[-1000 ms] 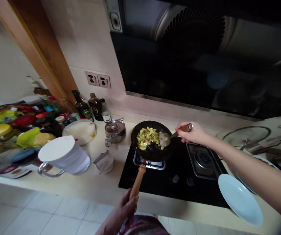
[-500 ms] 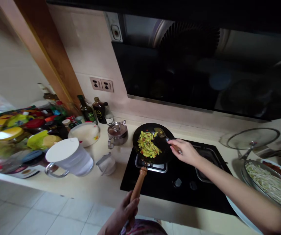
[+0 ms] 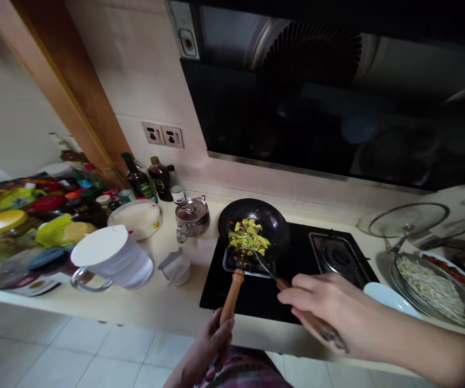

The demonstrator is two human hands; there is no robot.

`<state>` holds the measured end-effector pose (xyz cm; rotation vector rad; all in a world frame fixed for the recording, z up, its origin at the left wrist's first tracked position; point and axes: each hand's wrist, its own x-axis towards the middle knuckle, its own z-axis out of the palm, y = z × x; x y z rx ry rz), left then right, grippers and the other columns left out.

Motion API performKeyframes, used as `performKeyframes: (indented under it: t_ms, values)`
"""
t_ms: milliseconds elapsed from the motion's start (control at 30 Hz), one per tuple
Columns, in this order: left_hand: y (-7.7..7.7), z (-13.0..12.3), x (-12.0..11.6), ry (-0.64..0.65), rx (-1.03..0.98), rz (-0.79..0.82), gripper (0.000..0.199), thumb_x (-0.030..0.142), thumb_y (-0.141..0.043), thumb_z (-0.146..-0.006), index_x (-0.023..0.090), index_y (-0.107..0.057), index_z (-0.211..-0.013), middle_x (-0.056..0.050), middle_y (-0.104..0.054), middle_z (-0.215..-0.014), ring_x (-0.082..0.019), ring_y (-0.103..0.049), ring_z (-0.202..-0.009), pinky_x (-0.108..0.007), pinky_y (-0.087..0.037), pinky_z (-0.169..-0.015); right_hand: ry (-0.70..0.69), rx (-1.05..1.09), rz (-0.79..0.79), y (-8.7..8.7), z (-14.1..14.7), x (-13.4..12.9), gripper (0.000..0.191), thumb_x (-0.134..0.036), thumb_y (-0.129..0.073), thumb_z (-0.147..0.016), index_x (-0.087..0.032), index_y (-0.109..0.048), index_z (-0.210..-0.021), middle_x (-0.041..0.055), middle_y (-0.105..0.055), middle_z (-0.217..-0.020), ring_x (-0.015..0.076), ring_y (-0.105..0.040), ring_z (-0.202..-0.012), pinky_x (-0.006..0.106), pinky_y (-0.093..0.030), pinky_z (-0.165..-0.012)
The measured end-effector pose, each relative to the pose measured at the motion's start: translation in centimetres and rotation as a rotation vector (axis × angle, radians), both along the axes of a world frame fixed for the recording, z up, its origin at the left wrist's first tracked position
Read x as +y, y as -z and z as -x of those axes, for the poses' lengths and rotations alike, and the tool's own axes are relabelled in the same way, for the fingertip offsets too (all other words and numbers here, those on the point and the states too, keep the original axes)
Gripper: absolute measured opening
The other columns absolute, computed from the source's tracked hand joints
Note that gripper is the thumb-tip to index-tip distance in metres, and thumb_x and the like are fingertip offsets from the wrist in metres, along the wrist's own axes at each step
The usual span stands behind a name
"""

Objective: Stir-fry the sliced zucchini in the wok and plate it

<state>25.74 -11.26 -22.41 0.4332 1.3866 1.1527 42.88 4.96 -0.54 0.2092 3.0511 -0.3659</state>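
Note:
A black wok (image 3: pixel 275 229) sits on the left burner of the black stove (image 3: pixel 252 302), with green-yellow sliced food (image 3: pixel 249 237) in its lower left part. My left hand (image 3: pixel 220 334) is wrapped round the wok's wooden handle (image 3: pixel 232 296), near the counter's front edge. Closed round the wooden handle of a metal spatula (image 3: pixel 264 264), my right hand (image 3: pixel 325 307) is at the lower right of the wok. The spatula's shaft slants up left to the near side of the food, and its blade is mostly hidden there.
Left of the stove are a lidded steel pot (image 3: pixel 192 215), a small cup (image 3: pixel 176 268), a clear pitcher (image 3: pixel 115 261) and a bowl (image 3: pixel 137 218), with many jars beyond. At right are sprouts (image 3: pixel 430 285), a pale dish (image 3: pixel 390 299) and a glass lid (image 3: pixel 408 220). The hood (image 3: pixel 305 118) hangs above.
My right hand has moved down and toward me with the spatula, from the wok's right rim to its near side. The food has shifted and bunched together. My left hand still holds the handle.

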Motion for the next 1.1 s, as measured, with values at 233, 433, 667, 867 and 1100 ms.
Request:
performKeyframes:
  t_ms: [233, 433, 667, 867, 1100]
  values:
    - [-0.6, -1.5, -0.1, -0.022, 0.047, 0.015, 0.049, 0.065, -0.053, -0.073, 0.022, -0.043, -0.092, 0.008, -0.048, -0.060, -0.005, -0.042, -0.037, -0.016, -0.026, -0.032, 0.269, 0.154, -0.057, 3.9, 3.6, 5.3, 0.026, -0.018, -0.052, -0.081, -0.022, -0.067, -0.102, 0.0058, -0.070, -0.092, 0.0183, -0.065, -0.078, 0.029, -0.049, -0.070]
    - [-0.2, -1.7, -0.2, -0.012, 0.039, -0.035, 0.052, 0.071, -0.051, -0.072, 0.022, -0.042, -0.089, 0.008, -0.049, -0.059, -0.005, -0.042, -0.034, -0.017, -0.023, -0.030, 0.862, 0.360, 0.227, 0.5, 3.2, 12.3, 0.020, -0.031, -0.055, -0.081, -0.017, -0.070, -0.082, 0.0034, -0.067, -0.058, 0.0173, -0.064, -0.053, 0.027, -0.049, -0.056]
    - [0.2, -1.4, 0.0, -0.011, -0.001, 0.007, 0.059, 0.075, -0.053, -0.067, 0.023, -0.041, -0.092, 0.009, -0.049, -0.056, -0.005, -0.041, -0.032, -0.017, -0.021, -0.029, 0.846, 0.534, 0.435, 5.0, 6.0, 9.7, 0.023, -0.033, -0.051, -0.084, -0.017, -0.066, -0.089, 0.0024, -0.068, -0.063, 0.0154, -0.067, -0.054, 0.024, -0.052, -0.054]
    - [1.2, -1.2, 0.1, -0.034, -0.015, 0.015, 0.063, 0.075, -0.056, -0.064, 0.021, -0.045, -0.094, 0.008, -0.050, -0.051, -0.006, -0.041, -0.031, -0.018, -0.023, -0.031, 0.772, 0.451, 0.320, 2.6, 2.7, 14.3, 0.012, -0.027, -0.062, -0.076, -0.021, -0.070, -0.083, 0.0008, -0.069, -0.063, 0.0148, -0.065, -0.052, 0.023, -0.048, -0.052]
    - [2.4, -1.1, 0.2, -0.041, -0.025, 0.012, 0.068, 0.077, -0.057, -0.061, 0.021, -0.044, -0.099, 0.008, -0.049, -0.050, -0.007, -0.042, -0.031, -0.017, -0.021, -0.031, 0.805, 0.626, 0.731, 10.2, 2.5, 18.0, 0.035, -0.044, -0.054, -0.083, -0.014, -0.063, -0.100, 0.0100, -0.072, -0.076, 0.0222, -0.070, -0.069, 0.035, -0.058, -0.065]
